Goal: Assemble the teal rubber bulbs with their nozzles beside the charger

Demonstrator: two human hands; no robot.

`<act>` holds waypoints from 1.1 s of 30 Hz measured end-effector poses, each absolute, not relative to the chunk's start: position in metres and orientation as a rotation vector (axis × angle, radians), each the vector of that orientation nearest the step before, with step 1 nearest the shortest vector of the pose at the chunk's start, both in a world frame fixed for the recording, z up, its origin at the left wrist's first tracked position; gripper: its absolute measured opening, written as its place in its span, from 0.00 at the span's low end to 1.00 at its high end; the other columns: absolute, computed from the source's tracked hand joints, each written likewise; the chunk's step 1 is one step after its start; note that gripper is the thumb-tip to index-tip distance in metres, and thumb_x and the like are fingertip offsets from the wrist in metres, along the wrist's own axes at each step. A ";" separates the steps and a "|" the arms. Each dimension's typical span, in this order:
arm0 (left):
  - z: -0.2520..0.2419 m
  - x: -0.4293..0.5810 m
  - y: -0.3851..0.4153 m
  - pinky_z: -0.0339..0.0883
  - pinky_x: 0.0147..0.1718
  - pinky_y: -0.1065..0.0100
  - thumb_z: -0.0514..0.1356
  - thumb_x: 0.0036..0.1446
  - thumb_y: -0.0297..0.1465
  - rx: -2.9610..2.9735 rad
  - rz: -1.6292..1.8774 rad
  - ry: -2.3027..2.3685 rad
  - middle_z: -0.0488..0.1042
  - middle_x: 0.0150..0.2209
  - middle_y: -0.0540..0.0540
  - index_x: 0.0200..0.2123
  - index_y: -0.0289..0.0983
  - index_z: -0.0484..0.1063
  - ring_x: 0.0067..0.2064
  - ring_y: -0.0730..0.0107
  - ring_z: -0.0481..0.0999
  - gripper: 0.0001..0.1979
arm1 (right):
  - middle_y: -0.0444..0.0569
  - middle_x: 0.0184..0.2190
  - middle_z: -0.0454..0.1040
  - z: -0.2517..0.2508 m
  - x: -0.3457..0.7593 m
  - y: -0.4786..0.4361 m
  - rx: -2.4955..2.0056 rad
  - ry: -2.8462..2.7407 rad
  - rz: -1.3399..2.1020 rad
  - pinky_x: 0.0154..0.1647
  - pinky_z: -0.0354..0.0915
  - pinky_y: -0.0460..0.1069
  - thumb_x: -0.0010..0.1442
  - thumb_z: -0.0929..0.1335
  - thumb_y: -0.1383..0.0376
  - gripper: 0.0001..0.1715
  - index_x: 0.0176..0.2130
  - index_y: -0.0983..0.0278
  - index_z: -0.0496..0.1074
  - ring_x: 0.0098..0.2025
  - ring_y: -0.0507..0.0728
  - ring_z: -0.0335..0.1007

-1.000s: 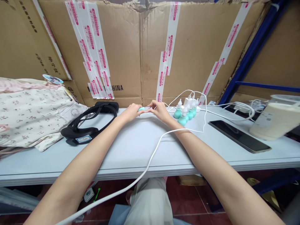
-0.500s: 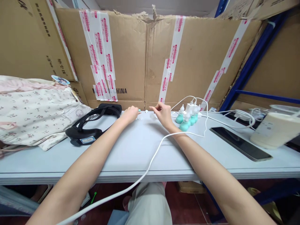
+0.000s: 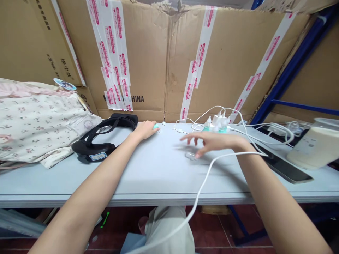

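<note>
My left hand rests on the table with its fingers curled round a small teal bulb, most of which they cover. A small clear piece lies just beside those fingertips. My right hand, slightly blurred, is open with fingers apart, low over the table. Below its fingertips is a clear, scalloped plastic piece; whether the thumb touches it I cannot tell. Behind the right hand stand several teal bulbs with clear pointed nozzles, partly hidden by it. A tiny white piece lies near the cardboard.
A black headset and a flowered cloth bag sit at left. A white cable crosses over my right forearm. To the right are a phone, a lidded tub and a white charger. Cardboard walls the back.
My right hand has moved right and nearer to me, its fingers opening from a pinch. The clear scalloped piece now shows under it. My left hand stays on the teal bulb; the view has shifted slightly.
</note>
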State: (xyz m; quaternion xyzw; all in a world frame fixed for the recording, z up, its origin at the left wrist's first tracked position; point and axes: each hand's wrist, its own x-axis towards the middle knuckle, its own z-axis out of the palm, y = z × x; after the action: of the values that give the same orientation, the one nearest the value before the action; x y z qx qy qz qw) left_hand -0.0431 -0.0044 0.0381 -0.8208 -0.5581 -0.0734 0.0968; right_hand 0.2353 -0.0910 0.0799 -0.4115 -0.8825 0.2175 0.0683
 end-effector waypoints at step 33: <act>0.051 -0.050 0.002 0.64 0.24 0.70 0.59 0.43 0.55 -2.905 0.030 -1.816 0.75 0.22 0.46 0.32 0.35 0.72 0.22 0.68 0.73 0.27 | 0.51 0.51 0.74 0.033 0.163 -0.003 -1.476 -2.456 0.044 0.51 0.58 0.55 0.54 0.71 0.59 0.23 0.49 0.59 0.73 0.53 0.62 0.67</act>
State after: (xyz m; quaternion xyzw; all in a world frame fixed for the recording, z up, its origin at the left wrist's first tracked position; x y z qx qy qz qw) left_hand -0.0497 0.0019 0.0507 -0.8393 -0.5248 0.0087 -0.1417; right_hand 0.1634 -0.0034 0.0333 -0.5101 -0.8489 0.0151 0.1373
